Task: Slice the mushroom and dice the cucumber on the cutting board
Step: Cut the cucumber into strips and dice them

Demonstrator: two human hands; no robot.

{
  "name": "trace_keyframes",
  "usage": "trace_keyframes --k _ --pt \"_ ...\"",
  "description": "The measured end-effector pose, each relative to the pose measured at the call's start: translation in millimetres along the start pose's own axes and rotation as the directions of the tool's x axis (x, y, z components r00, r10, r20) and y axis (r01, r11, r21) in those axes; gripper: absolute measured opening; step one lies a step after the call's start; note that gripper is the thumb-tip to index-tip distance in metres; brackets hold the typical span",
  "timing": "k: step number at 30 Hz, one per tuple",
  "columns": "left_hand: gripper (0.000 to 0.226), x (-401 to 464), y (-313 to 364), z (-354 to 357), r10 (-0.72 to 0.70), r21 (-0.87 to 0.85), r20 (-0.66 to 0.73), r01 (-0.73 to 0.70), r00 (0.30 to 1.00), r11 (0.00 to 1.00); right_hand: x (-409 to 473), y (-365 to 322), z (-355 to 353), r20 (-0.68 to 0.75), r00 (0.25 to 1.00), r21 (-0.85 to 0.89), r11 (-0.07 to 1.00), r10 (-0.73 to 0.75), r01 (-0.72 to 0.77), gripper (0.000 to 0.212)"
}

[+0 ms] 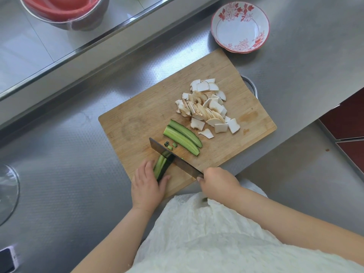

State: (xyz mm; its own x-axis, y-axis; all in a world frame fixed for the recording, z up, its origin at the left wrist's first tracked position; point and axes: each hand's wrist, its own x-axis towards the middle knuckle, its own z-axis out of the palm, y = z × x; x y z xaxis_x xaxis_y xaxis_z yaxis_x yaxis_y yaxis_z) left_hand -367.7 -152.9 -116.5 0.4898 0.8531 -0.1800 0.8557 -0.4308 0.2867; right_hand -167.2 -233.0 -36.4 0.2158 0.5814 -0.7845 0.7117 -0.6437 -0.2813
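At lower centre of the wooden cutting board (pixel 141 115), left hand (pixel 146 185) pins green cucumber strips (pixel 160 167) while right hand (pixel 215 183) grips the steel cleaver (pixel 173 158): keep fingertips curled back, cuts evenly spaced.

Board's left half (pixel 134 117) bare; mushroom slices (pixel 206 109) block right.

A stainless steel counter (pixel 78 154) carries a wooden cutting board (pixel 137 119); a red-flowered bowl (pixel 240 26) sits just beyond the board's far corner. A metal bowl (pixel 65 14) rests in the far left.
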Motion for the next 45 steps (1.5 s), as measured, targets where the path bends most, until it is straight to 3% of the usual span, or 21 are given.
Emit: trace_keyframes --k 3,8,22,32,45 --pt "0.054 -3.8 3.9 -6.0 -0.019 0.031 0.047 0.018 0.999 0.999 0.9 1.1 -2.0 0.0 1.0 0.001 1.0 -0.011 0.011 0.029" --pt "0.041 -4.6 17.9 -7.5 -0.193 -0.103 0.107 0.204 0.975 0.974 2.0 2.8 -5.5 -0.02 0.999 -0.048 0.998 -0.03 0.029 0.028" --pt "0.045 11.2 42.2 -11.4 -0.215 -0.153 0.183 0.243 0.959 0.958 10.5 11.4 -15.9 -0.105 0.994 -0.089 0.996 -0.009 0.0 0.023" --pt "0.083 -2.4 -4.7 -19.3 0.176 -0.109 0.256 -0.153 0.95 0.982 12.3 13.4 -13.7 -0.114 0.993 -0.073 0.997 -0.035 0.027 0.023" --pt "0.076 14.2 -8.0 -12.4 0.219 -0.092 0.172 -0.205 0.96 0.974 14.6 15.5 -7.7 -0.148 0.987 -0.14 0.989 -0.062 0.041 0.021"
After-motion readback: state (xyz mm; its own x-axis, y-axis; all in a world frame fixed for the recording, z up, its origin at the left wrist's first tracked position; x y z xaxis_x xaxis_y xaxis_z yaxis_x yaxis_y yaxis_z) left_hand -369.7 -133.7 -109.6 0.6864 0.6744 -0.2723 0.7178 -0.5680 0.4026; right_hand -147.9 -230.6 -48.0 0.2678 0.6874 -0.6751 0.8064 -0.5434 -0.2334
